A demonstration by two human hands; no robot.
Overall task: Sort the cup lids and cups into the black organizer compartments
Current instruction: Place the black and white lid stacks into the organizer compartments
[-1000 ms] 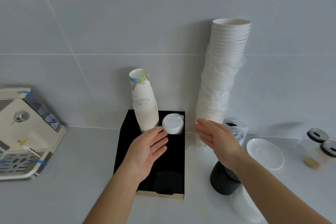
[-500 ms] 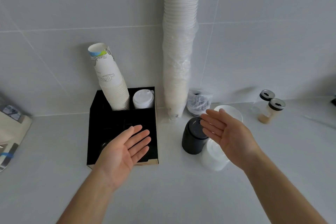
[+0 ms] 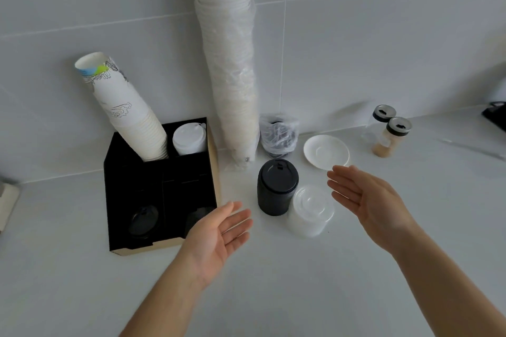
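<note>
Black plastic lids, stacked upright in a short column (image 3: 277,186), stood on the counter just right of the black cardboard organizer (image 3: 115,172), touching a stack of clear plastic lids (image 3: 310,209). Both stacks lay between the left hand (image 3: 217,235) and the right hand (image 3: 367,198), each held wide with fingers straight and nothing gripped. The left seemed slightly nearer the black column. The tall sleeve of white paper cups (image 3: 232,63) was cut off at the top, and the organizer's dark front compartments were hard to read.
</note>
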